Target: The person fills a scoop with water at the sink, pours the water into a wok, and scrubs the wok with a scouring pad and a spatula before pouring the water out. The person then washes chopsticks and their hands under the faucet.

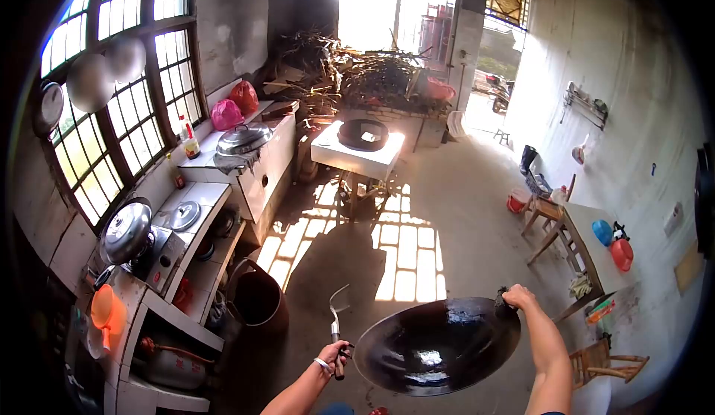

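Observation:
A large black wok (pixel 439 348) hangs tilted in front of me above the floor, with wet shine on its inner surface. My right hand (pixel 518 297) is closed at its upper right rim, with a dark rag (pixel 506 305) bunched between fingers and rim. My left hand (pixel 335 355), a band on its wrist, is wrapped round the dark handle of a spatula (pixel 337 312), whose curved metal end points up. Those fingers are close to the wok's left edge; whether they also grip it cannot be made out.
A white-tiled stove stand (pixel 350 156) with a round dark opening stands ahead. Left are a brown bucket (pixel 257 299), a gas stove (pixel 160 255) and an orange dipper (pixel 109 312). A table (pixel 596 244) and small chair (pixel 607 363) stand right. Firewood (pixel 387 80) lies piled behind.

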### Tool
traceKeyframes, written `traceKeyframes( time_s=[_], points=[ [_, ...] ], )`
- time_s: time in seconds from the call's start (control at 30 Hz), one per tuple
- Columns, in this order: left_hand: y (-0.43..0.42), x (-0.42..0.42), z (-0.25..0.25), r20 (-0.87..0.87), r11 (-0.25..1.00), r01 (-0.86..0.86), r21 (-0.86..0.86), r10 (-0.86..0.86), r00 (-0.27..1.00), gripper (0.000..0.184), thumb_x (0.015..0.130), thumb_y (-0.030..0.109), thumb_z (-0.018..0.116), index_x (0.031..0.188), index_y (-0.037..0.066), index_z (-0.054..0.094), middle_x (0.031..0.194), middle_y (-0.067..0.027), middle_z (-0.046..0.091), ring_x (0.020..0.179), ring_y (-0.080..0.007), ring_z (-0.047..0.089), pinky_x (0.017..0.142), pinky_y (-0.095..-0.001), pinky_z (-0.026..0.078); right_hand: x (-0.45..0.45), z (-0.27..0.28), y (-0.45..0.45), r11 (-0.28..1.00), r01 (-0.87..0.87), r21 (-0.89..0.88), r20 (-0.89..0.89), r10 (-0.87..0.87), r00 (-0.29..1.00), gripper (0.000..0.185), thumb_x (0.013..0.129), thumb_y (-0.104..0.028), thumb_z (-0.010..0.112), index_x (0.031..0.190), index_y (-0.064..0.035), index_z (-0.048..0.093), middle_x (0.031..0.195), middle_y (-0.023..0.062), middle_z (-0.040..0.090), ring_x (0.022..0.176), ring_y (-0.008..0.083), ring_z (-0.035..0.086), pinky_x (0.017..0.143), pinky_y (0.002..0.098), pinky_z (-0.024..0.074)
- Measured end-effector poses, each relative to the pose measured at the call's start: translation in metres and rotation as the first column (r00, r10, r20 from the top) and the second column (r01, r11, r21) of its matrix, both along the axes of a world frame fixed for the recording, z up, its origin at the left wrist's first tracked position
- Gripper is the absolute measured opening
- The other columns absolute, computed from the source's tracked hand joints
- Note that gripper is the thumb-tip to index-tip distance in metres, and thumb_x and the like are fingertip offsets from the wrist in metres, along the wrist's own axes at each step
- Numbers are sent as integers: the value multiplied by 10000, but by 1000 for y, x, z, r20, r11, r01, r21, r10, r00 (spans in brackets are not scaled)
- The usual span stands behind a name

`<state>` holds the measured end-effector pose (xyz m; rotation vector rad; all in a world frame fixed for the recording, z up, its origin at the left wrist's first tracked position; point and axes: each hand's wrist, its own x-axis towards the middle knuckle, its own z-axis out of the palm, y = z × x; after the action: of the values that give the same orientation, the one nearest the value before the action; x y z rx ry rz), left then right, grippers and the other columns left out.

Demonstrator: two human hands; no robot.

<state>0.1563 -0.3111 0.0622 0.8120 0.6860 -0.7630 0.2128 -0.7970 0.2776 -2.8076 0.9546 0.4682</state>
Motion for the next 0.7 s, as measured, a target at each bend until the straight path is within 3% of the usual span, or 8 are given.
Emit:
traceKeyframes(
  time_s=[0.1, 0.17, 0.2, 0.23, 0.3, 0.5, 0.6, 0.7],
  points=[
    [3, 55, 34, 246, 945, -96, 313, 17, 969, 160, 717, 169, 657, 707, 89, 518, 581, -14, 523, 399, -99, 465, 355, -225, 391, 68, -7, -8, 995, -74, 73, 226, 56, 972, 304, 677, -254, 501, 840, -39, 639, 886, 170, 638, 887, 295, 607, 794, 382, 460],
    [8, 102, 54, 343, 898, -126, 423, -30, 939, 162, 695, 149, 668, 713, 81, 522, 588, -11, 519, 408, -99, 465, 372, -239, 406, 121, -20, -23, 976, -118, 183, 340, 50, 939, 274, 686, -249, 499, 765, -14, 614, 797, 171, 635, 803, 280, 620, 729, 381, 473],
    [13, 127, 57, 413, 880, -139, 453, -69, 908, 163, 688, 142, 670, 722, 77, 524, 588, -9, 515, 415, -100, 467, 373, -242, 409, 137, -6, -12, 952, -127, 277, 346, 24, 938, 320, 689, -289, 477, 771, 6, 572, 860, 193, 622, 875, 315, 597, 762, 423, 446],
    [16, 154, 61, 477, 863, -153, 481, -111, 872, 167, 681, 135, 672, 731, 74, 526, 588, -6, 510, 422, -100, 470, 374, -246, 412, 156, -7, -8, 928, -304, 213, 562, 138, 815, 217, 718, -203, 495, 676, 8, 528, 604, 108, 542, 549, 203, 521, 516, 371, 421],
    [23, 208, 72, 589, 861, -233, 453, -92, 803, 174, 679, 121, 667, 749, 69, 516, 578, 2, 492, 434, -98, 474, 366, -236, 405, 204, -17, -10, 875, -280, 394, 623, -30, 782, 179, 749, -166, 501, 677, -3, 489, 572, 36, 452, 540, 121, 444, 478, 320, 380],
    [45, 373, 157, 794, 835, -340, 433, -175, 583, 139, 738, 74, 622, 789, 69, 493, 564, 29, 460, 402, -64, 439, 349, -209, 354, 341, -33, -9, 848, -390, 358, 820, -86, 566, 157, 767, -134, 528, 663, -44, 453, 609, -15, 391, 597, 67, 380, 519, 238, 343],
    [56, 448, 212, 863, 841, -346, 416, -246, 441, 122, 761, 84, 620, 798, 69, 504, 583, 31, 477, 421, -49, 437, 364, -199, 362, 398, -46, 2, 722, -414, 554, 780, -277, 561, 124, 751, -118, 538, 679, -62, 453, 636, -33, 392, 598, 63, 371, 516, 241, 334],
    [54, 512, 263, 902, 836, -356, 418, -336, 271, 115, 777, 47, 613, 837, 66, 517, 620, 53, 462, 488, -19, 409, 423, -174, 349, 459, -72, 5, 626, -431, 649, 724, -336, 603, 33, 747, -76, 545, 749, -52, 522, 677, -30, 474, 627, 62, 437, 560, 231, 385]
  ],
)
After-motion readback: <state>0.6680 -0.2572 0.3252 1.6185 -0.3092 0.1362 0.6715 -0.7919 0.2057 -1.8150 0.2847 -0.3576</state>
